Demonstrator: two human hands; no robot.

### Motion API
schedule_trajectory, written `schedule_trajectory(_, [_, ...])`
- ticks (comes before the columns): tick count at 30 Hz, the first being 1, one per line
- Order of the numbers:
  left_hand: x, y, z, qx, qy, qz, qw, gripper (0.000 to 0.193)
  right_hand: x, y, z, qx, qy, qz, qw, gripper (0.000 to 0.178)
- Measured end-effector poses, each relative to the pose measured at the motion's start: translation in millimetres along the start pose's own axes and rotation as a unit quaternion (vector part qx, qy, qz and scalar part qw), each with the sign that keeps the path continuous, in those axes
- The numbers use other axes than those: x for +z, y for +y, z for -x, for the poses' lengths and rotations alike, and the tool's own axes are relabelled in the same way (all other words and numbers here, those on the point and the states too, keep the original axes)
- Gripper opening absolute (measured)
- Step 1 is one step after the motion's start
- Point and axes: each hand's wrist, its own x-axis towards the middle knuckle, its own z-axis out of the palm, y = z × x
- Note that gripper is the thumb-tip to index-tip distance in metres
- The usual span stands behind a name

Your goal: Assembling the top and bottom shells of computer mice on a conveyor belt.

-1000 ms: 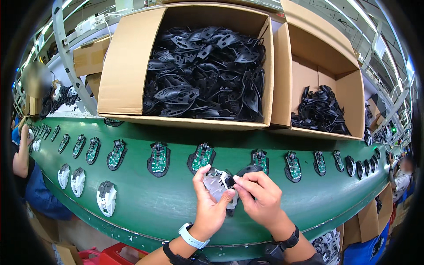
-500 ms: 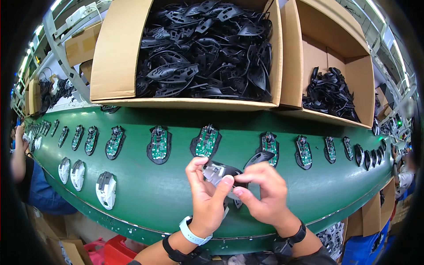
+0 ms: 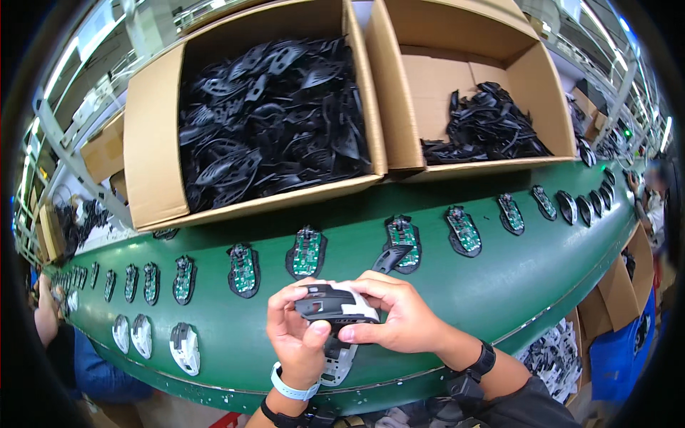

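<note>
Both hands hold a black and white computer mouse shell (image 3: 334, 302) above the near edge of the green table, its slotted side facing me. My left hand (image 3: 294, 335) pinches its left end between thumb and fingers. My right hand (image 3: 403, 314) grips the white right end, thumb along the lower edge. Below them a white shell (image 3: 337, 364) lies partly covered by my hands. Just beyond my right hand, a curved black plastic piece (image 3: 392, 258) rests against a mouse base with a green circuit board (image 3: 404, 242).
More mouse bases (image 3: 307, 253) with green boards stand in a row along the green table (image 3: 457, 307). White and black shells (image 3: 185, 349) lie at left. Behind are two cardboard boxes (image 3: 153, 143) of black plastic parts (image 3: 271, 121). People sit at both far ends.
The shell has been turned in my hands, now showing its black slotted side. My right fingers have closed round its end. The whole view has swung right.
</note>
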Motion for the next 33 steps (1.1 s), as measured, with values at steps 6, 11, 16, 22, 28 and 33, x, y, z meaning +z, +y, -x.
schedule_trajectory(6, [5,3,9,-0.022,-0.004,-0.007,1.0,0.05,-9,1,16,0.021,0.003,-0.021,1.0,0.056])
schedule_trajectory(11, [13,4,14,-0.008,-0.006,-0.118,0.993,0.046,-6,14,25,0.01,0.03,-0.028,0.999,0.057])
schedule_trajectory(16, [11,5,15,0.024,-0.054,-0.157,0.986,0.036,-9,9,23,0.045,0.031,-0.114,0.992,0.056])
schedule_trajectory(22, [13,6,16,-0.013,-0.062,-0.149,0.987,0.04,-18,3,28,-0.02,0.073,0.07,0.995,0.054])
schedule_trajectory(28, [30,6,7,-0.095,-0.019,-0.069,0.993,0.059,-10,-9,32,0.006,0.126,0.15,0.981,0.062])
schedule_trajectory(33, [17,19,2,-0.145,0.055,0.104,0.982,0.049,-98,-65,-27,-0.19,0.124,0.352,0.908,0.033])
